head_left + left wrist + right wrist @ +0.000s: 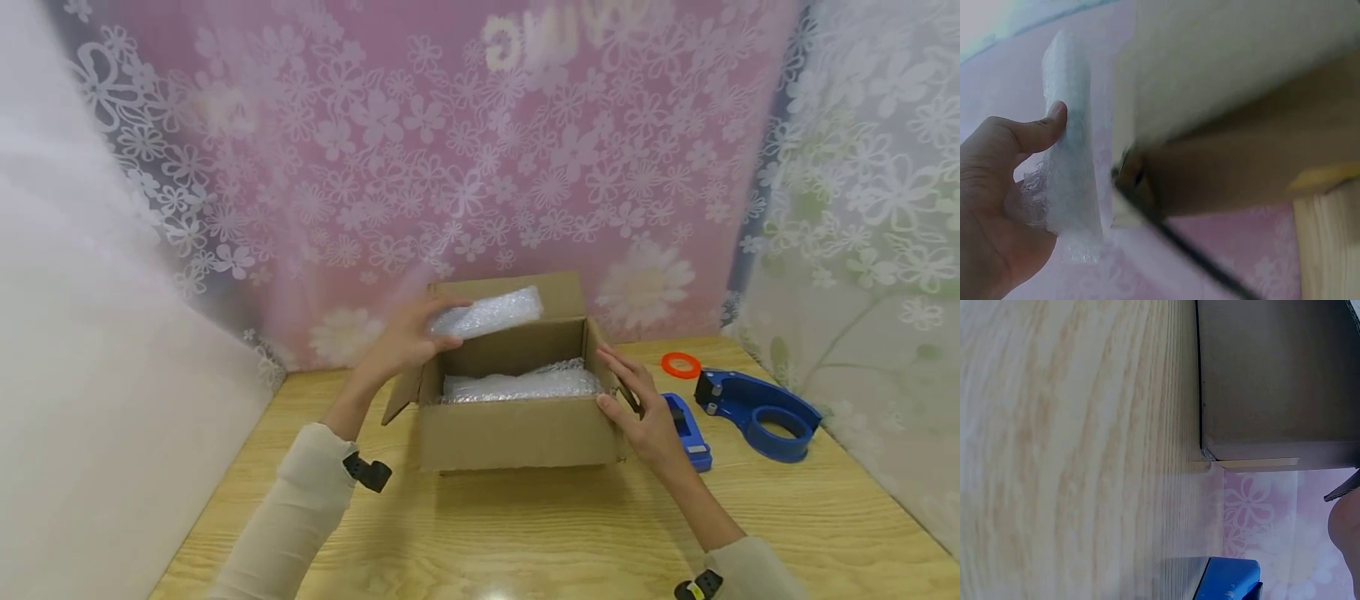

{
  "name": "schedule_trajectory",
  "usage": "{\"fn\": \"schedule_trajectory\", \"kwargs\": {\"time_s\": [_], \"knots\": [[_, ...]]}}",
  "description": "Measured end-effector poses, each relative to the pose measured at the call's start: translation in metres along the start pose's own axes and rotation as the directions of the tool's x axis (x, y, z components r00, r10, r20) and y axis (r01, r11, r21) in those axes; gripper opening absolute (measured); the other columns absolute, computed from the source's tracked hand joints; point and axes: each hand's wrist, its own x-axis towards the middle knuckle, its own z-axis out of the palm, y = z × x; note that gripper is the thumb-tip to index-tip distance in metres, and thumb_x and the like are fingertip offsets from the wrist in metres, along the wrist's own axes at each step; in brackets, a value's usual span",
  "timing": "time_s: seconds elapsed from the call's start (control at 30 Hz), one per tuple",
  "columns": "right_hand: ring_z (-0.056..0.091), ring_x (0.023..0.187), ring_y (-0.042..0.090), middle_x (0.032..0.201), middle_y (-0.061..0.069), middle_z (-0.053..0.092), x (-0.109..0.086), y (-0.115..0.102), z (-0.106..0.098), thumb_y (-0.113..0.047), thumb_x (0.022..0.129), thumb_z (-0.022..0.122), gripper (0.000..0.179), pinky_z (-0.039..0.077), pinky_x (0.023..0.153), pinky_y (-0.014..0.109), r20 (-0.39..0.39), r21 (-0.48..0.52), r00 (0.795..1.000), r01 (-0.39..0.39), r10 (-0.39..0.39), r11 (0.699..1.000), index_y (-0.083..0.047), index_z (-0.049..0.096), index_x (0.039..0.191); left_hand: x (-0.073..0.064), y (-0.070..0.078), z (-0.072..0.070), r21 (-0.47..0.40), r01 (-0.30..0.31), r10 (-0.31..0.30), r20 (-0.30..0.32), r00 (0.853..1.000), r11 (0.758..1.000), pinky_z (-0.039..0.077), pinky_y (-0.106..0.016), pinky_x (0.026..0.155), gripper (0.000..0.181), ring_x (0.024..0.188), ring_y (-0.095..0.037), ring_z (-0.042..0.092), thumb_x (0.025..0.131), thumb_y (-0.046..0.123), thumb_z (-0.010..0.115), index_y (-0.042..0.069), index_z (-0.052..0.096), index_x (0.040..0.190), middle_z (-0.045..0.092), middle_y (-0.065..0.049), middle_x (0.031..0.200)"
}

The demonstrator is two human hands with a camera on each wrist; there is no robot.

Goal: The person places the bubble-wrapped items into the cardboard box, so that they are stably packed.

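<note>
My left hand [412, 333] grips a flat bubble-wrapped packet [497, 312] by its left end, above the far left of an open cardboard box [517, 435]. In the left wrist view the thumb lies along the face of the packet [1072, 144], and loose wrap bunches in the palm. What the wrap covers is hidden. More bubble wrap [525, 385] lies inside the box. At the box's right side, my right hand [643, 412] rests on the wall and flap with its fingers extended. Only a bit of that hand [1346, 531] enters the right wrist view.
Right of the box on the wooden table [517, 542] lie a blue tape dispenser [765, 417], a smaller blue tool [688, 433] and an orange tape ring [681, 365]. A flowered pink curtain [480, 167] hangs behind the table, with pale sheets at both sides.
</note>
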Motion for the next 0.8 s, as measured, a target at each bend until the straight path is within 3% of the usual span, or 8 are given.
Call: {"fn": "schedule_trajectory", "kwargs": {"time_s": [0.17, 0.33, 0.63, 0.8], "knots": [[0.031, 0.151, 0.013, 0.165, 0.003, 0.037, 0.000, 0.000, 0.003, 0.004, 0.098, 0.064, 0.063, 0.030, 0.118, 0.015, 0.002, -0.007, 1.000, -0.010, 0.010, 1.000, -0.015, 0.049, 0.157, 0.006, 0.003, 0.029, 0.006, -0.001, 0.000, 0.064, 0.998, 1.000, 0.040, -0.048, 0.118, 0.054, 0.141, -0.026, 0.051, 0.094, 0.016, 0.078, 0.019, 0.062, 0.145, 0.061, -0.001, 0.148], [0.032, 0.151, 0.012, 0.165, 0.002, 0.039, 0.000, 0.000, 0.004, 0.002, 0.098, 0.065, 0.063, 0.030, 0.117, 0.014, -0.010, -0.035, 1.000, -0.013, 0.012, 0.999, -0.016, 0.050, 0.156, 0.011, 0.000, 0.050, 0.003, -0.014, 0.014, 0.117, 0.993, 1.000, 0.040, -0.046, 0.119, 0.052, 0.141, -0.027, 0.051, 0.094, 0.013, 0.077, 0.014, 0.063, 0.144, 0.062, -0.005, 0.146], [0.033, 0.151, 0.012, 0.165, 0.002, 0.039, -0.002, -0.001, 0.002, 0.003, 0.098, 0.064, 0.064, 0.031, 0.117, 0.014, -0.015, -0.023, 1.000, -0.011, 0.011, 1.000, -0.016, 0.049, 0.157, 0.015, -0.004, 0.072, -0.005, 0.064, -0.062, 0.196, 0.979, 0.998, 0.038, -0.047, 0.120, 0.051, 0.144, -0.030, 0.049, 0.097, 0.010, 0.073, 0.011, 0.060, 0.146, 0.059, -0.009, 0.149], [0.032, 0.151, 0.012, 0.165, 0.003, 0.039, 0.000, -0.001, 0.001, 0.005, 0.097, 0.064, 0.064, 0.031, 0.117, 0.015, -0.018, -0.017, 1.000, -0.011, 0.010, 1.000, -0.015, 0.049, 0.157, 0.018, -0.006, 0.081, 0.039, 0.055, -0.063, 0.243, 0.968, 0.998, 0.037, -0.048, 0.120, 0.050, 0.144, -0.032, 0.048, 0.099, 0.012, 0.070, 0.009, 0.058, 0.148, 0.058, -0.012, 0.150]]}}
